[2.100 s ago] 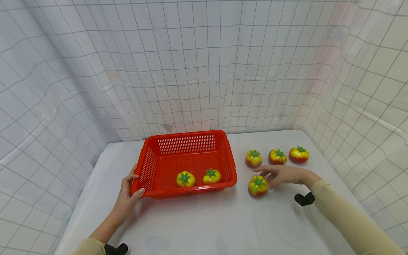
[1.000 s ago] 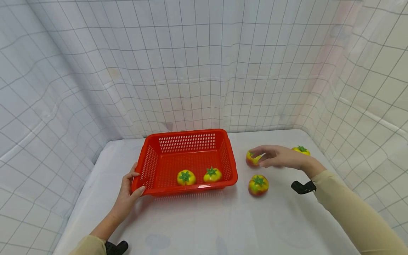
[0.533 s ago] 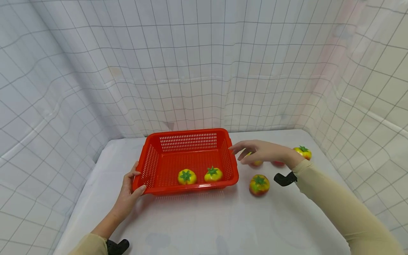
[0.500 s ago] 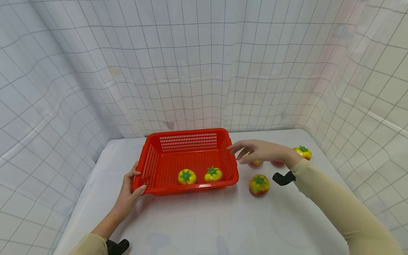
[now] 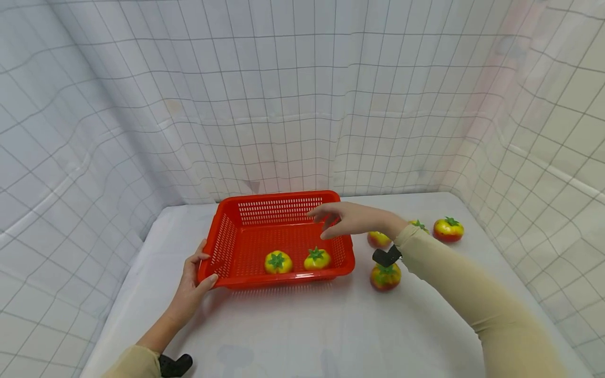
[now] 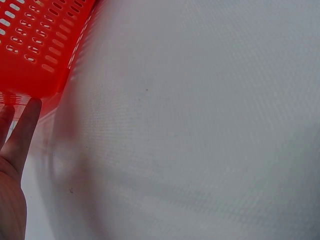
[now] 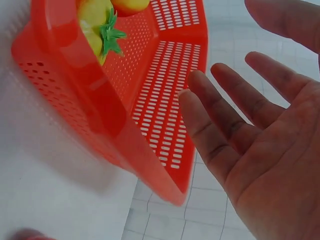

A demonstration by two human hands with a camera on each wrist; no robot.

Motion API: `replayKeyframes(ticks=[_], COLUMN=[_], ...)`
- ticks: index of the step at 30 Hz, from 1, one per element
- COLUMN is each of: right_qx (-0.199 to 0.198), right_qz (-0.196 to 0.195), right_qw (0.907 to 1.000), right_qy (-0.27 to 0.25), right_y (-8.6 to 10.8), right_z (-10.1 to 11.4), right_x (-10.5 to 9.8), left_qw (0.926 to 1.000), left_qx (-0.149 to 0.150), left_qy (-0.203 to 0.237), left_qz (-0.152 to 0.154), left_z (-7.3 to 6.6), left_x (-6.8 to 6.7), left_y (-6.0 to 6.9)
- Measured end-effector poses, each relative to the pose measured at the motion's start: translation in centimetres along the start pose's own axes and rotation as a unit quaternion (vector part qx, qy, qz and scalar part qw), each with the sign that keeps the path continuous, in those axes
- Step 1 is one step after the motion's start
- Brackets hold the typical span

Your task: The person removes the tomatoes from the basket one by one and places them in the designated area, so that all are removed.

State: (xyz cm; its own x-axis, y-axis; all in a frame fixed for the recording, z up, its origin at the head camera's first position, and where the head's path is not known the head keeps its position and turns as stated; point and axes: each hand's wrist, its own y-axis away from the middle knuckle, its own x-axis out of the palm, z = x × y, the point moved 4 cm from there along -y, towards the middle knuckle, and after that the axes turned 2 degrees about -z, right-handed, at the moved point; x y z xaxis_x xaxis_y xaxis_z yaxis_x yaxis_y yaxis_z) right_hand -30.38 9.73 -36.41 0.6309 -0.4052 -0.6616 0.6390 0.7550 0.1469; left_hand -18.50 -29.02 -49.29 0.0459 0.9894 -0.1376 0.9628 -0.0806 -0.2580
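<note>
A red perforated basket (image 5: 279,280) holds two yellow-green fruits with green leafy tops, one (image 5: 278,262) near the middle of its front side and one (image 5: 317,259) nearer the right end. My left hand (image 5: 189,294) grips the basket's left front corner, thumb on the rim; the left wrist view shows its fingers (image 6: 22,135) against the red wall. Above the basket's right part hovers my right hand (image 5: 347,218), its fingers loosely bent and holding nothing. In the right wrist view the empty palm (image 7: 280,165) and spread fingers are beside the basket's rim (image 7: 125,145).
Right of the basket, several red-yellow fruits lie on the white table (image 5: 293,336): one (image 5: 385,277) in front, one (image 5: 378,240) behind it, one (image 5: 419,226) partly hidden by the right arm, one (image 5: 448,230) farthest right. A gridded white curtain (image 5: 283,105) surrounds the table.
My right hand has moved left from the loose fruits to above the basket's right part, its fingers still empty. My left hand and the basket have stayed in place.
</note>
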Motion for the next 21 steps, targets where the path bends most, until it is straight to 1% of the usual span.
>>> replayKeyframes(ticks=[4,10,12,17,21], right_qx=[0.007,0.011,0.011,0.007,0.007], right_qz=[0.008,0.039,0.049,0.064,0.075], right_qw=[0.9999,0.9992,0.9987,0.9978,0.9971], right_qy=[0.009,-0.008,-0.007,0.012,0.005], right_y=[-1.7,-3.9,-4.6,-5.9,-6.7], right_z=[0.3,0.4,0.5,0.5,0.6], right_x=[0.5,1.4,1.7,2.5,3.1], left_qw=[1.0000,0.9999,0.9999,0.9999,1.0000], left_qx=[-0.003,0.003,0.005,0.003,0.002], left_qy=[0.001,0.008,0.012,0.014,0.008], left_qz=[-0.003,0.005,0.007,0.001,-0.004], left_z=[0.0,0.1,0.2,0.2,0.3], left_x=[-0.1,0.0,0.0,0.0,-0.1], left_y=[0.0,-0.2,-0.1,-0.1,0.0])
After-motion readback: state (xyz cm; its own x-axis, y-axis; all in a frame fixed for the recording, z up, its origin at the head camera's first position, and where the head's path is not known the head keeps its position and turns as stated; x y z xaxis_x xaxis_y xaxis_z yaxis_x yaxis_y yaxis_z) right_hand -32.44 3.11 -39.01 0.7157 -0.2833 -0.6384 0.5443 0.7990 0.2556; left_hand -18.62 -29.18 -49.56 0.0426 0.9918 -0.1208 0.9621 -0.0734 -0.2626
